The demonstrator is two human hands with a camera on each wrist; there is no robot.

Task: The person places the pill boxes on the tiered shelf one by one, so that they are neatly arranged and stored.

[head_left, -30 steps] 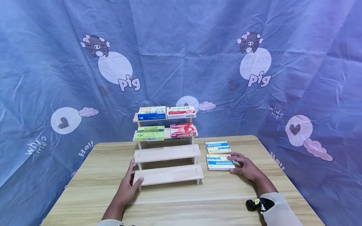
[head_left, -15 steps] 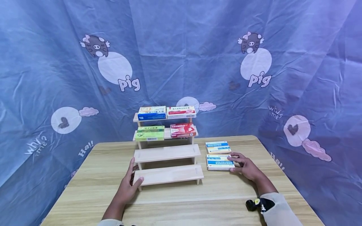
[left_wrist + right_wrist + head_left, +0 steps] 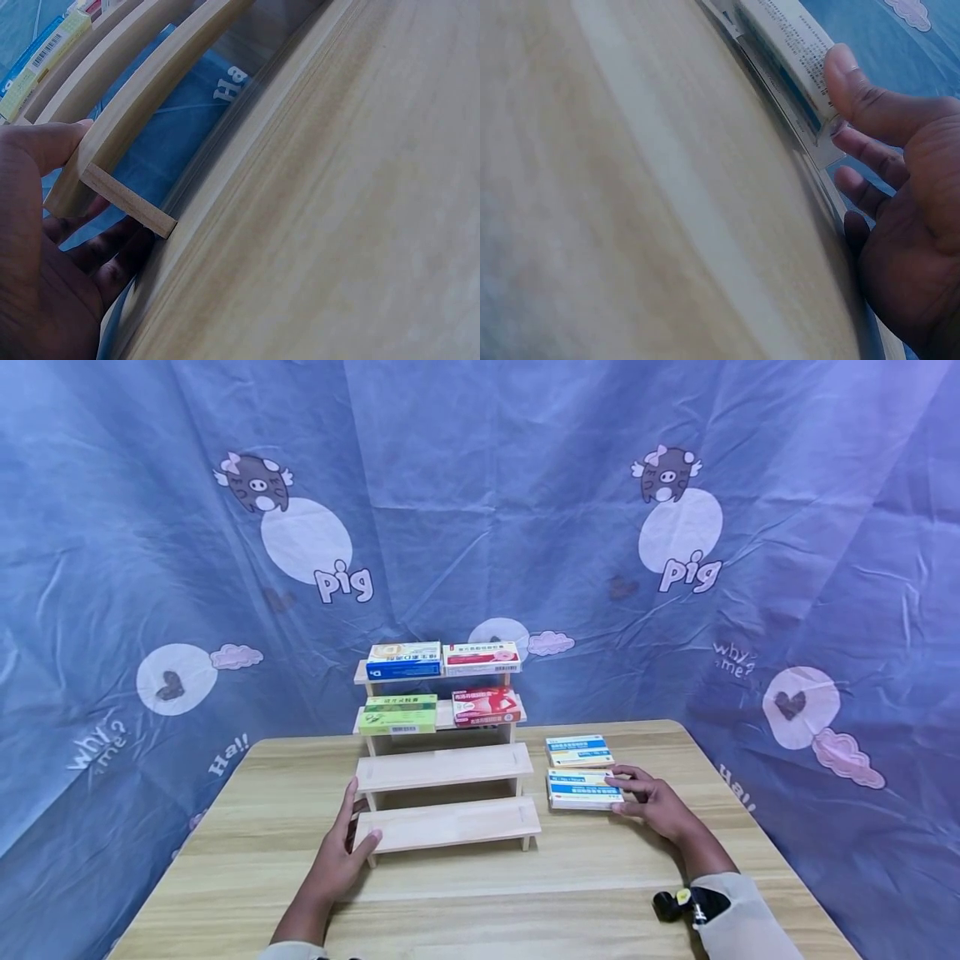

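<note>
My left hand (image 3: 336,852) grips the left end of a wooden stepped display rack (image 3: 450,828), low down. In the left wrist view the thumb rests on the lowest step's end, and the fingers lie behind and below it, beside a short leg. To the right of the rack, my right hand (image 3: 662,810) pinches the right end of a blue-and-white medicine box (image 3: 583,790). The right wrist view shows the thumb against the printed side of that box (image 3: 791,52); its far end is out of view. A similar medicine box (image 3: 577,750) lies just behind it on the table.
On the top step sit a blue-and-white box (image 3: 403,662) and a red-and-white box (image 3: 482,658). One step down are a green box (image 3: 398,715) and a red box (image 3: 486,706). A blue curtain (image 3: 480,485) surrounds the wooden table (image 3: 450,910).
The near blue-and-white medicine box in my right hand has shifted very slightly, its front edge a touch higher in view. Both hands otherwise stay in place.
</note>
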